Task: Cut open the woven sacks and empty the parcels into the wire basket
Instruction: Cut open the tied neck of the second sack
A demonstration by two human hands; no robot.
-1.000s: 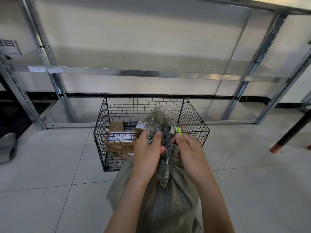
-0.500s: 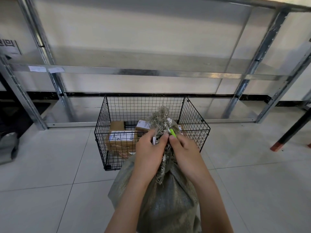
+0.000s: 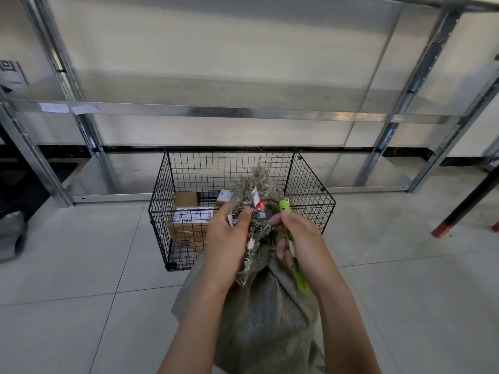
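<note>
The left hand (image 3: 229, 238) grips the frayed, gathered neck of the grey-green woven sack (image 3: 259, 314); the right hand (image 3: 302, 244) clasps a lime-green utility knife (image 3: 293, 247) beside it. Just beyond stands the black wire basket (image 3: 310, 190), holding brown cardboard parcels (image 3: 186, 214).

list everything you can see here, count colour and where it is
sack: one, grey-green, standing on the floor at bottom centre, neck bunched
tags: a few, white and red, at the sack's neck
knife: one, bright green, beside the sack's neck
basket: one, black wire, on the floor behind the sack
boxes: at least three, brown with white labels, inside the basket
rack: one, silver metal, along the wall
table leg: one, black with a red foot, far right
floor: light grey tiles
left hand: grip on the sack's neck
right hand: grip on the knife
</note>
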